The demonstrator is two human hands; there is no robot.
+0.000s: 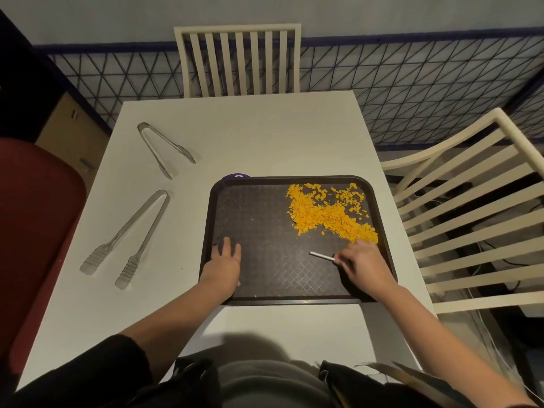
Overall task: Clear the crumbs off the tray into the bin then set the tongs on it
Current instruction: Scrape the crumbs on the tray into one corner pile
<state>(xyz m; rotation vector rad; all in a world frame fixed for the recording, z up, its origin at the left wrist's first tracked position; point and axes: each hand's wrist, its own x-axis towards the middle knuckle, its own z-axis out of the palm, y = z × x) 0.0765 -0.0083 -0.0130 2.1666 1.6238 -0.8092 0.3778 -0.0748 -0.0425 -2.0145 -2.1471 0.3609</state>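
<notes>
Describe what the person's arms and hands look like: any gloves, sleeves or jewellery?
Both hands are bare, with no gloves, and no rings or watch that I can make out. The left hand and right hand lead back along uncovered forearms. A dark, black-looking sleeve is pushed up towards the left elbow; the right arm's sleeve barely shows at the picture's edge.

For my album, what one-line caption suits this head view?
Left hand steadies a dark tray; right hand holds a white stick beside orange crumbs.

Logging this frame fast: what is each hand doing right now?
Left hand: open, flat on the dark plastic tray, holding nothing.
Right hand: closed on a thin white stick, beside the orange crumbs.
</notes>
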